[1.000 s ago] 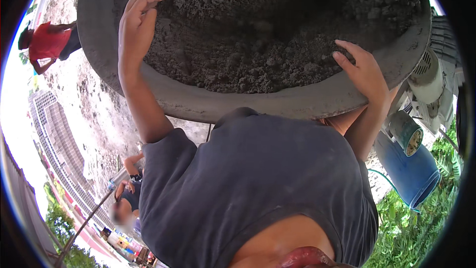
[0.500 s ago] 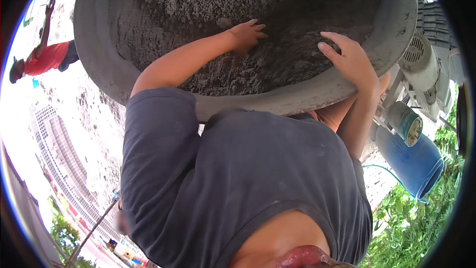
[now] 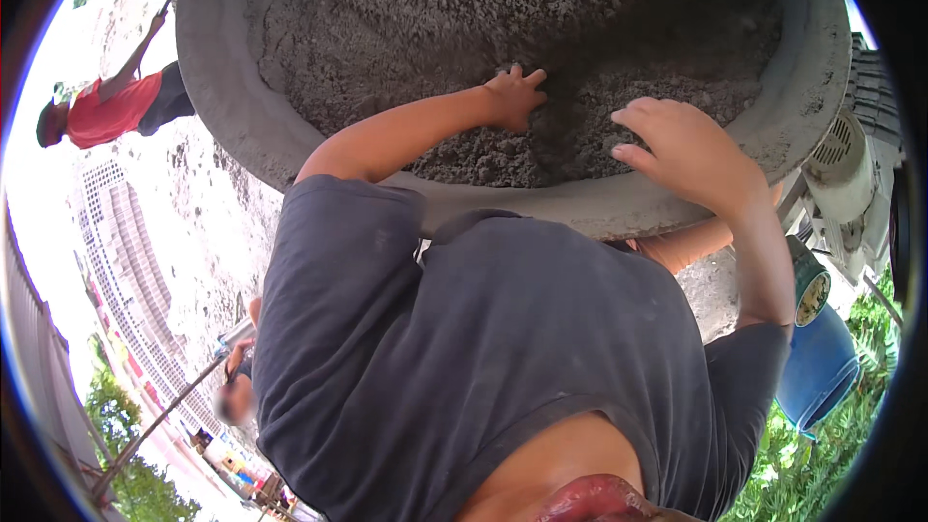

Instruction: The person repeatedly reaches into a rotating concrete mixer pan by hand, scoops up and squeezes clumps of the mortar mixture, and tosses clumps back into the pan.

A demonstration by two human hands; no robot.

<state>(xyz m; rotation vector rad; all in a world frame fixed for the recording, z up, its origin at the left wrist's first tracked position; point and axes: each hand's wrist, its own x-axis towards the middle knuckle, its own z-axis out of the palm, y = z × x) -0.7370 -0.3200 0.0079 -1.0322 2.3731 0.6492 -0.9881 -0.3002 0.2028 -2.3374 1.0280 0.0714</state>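
Note:
A wide round grey basin (image 3: 217, 111), coated with cement-like dust, holds coarse grey crumbly mix (image 3: 464, 0). Over the near half of the mix is my left hand (image 3: 515, 100), palm down with its fingers spread. Its fingertips are at the loose grey material, and I see nothing held. My right hand (image 3: 691, 150) hovers above the mix by the near right rim. Its thumb stands apart from the fingers, with nothing visible between them. Deep shadow darkens the mix between and beyond my hands.
At the far left, a person in a red shirt (image 3: 116, 111) grips a long handle. Another person (image 3: 237, 391) is low at the left, near a pole (image 3: 159, 425). Rows of grey blocks (image 3: 135, 251) line the ground. A blue barrel (image 3: 817, 367) and a motor-like cylinder (image 3: 839, 164) stand right.
Both hands have drawn slightly nearer to me across the mix, and the right has shifted toward the left hand. My right elbow has swung outward. The whole view has shifted.

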